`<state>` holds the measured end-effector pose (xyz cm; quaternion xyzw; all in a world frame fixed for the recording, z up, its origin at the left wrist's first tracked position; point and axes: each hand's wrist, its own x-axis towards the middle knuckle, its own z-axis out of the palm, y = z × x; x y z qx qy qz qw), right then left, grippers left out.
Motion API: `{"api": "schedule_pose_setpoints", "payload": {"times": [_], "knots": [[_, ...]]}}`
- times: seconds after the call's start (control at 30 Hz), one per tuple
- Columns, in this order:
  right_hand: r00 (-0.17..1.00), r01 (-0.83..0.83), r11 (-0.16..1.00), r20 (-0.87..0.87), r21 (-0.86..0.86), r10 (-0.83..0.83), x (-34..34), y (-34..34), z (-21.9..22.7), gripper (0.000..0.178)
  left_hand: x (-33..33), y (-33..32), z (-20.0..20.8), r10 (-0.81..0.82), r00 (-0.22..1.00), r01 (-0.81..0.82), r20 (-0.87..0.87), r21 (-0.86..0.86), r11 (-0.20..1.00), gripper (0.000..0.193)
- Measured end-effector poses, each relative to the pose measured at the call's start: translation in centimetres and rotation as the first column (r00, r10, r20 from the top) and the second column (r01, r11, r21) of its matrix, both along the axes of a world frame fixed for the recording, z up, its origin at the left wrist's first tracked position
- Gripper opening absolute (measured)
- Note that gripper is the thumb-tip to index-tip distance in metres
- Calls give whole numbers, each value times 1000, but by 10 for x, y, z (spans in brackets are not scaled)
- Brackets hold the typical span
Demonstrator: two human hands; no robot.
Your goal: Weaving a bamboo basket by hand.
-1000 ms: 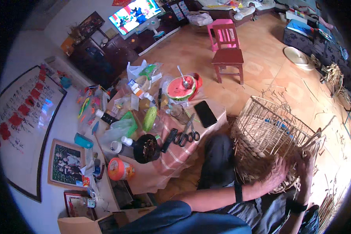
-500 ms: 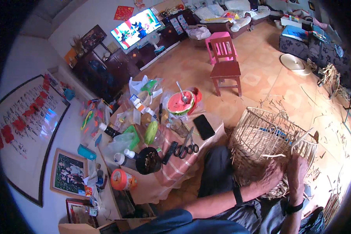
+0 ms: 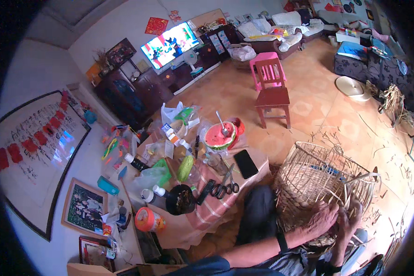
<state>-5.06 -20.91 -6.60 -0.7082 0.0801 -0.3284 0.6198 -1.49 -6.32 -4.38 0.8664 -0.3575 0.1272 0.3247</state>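
A half-woven straw basket (image 3: 299, 193) stands in front of me at the lower right, its upright stakes bare above the woven lower wall. At its near right side my left hand (image 3: 323, 219) is closed with bent fingers against the weave, gripping a straw strip. Right beside it, my right hand (image 3: 349, 218) is closed on straw strips (image 3: 346, 198) among the stakes. The fingertips of both hands are partly hidden. Loose strip ends stick out near the right hand and below it.
Left of me a table (image 3: 207, 216) bears scissors (image 3: 225, 186), a phone (image 3: 246, 164), a cut watermelon (image 3: 220, 136), a dark bowl (image 3: 180, 200) and bottles. A wooden chair (image 3: 272, 97) stands ahead. Straw scraps litter the floor at right; a straw bundle (image 3: 392, 102) lies farther off.
The whole view has shifted, so the scene sits lower and farther right. My left hand has come up closer to the right one at the basket. The right hand's fingers have changed position.
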Motion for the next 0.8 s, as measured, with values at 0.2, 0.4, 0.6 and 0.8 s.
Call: {"api": "schedule_pose_setpoints", "payload": {"times": [0.2, 0.4, 0.6, 0.8], "knots": [[993, 49, 856, -119, 515, 15, -22, 7, -19, 24, 3, 4, -3, -5, 999, 4, -32, -32, 999, 17], [986, -29, 852, -124, 523, 110, -8, -36, -54, 21, 4, 6, 1, -90, 994, 79, -69, -146, 986, 15], [916, -32, 809, -306, 587, 259, 6, -25, 21, 30, 7, 10, 5, -72, 997, 69, -18, -132, 989, 19], [832, -256, 925, -422, 282, 359, -9, -15, 40, 15, 12, 18, 7, -107, 994, 107, 7, -172, 979, 17]]}}
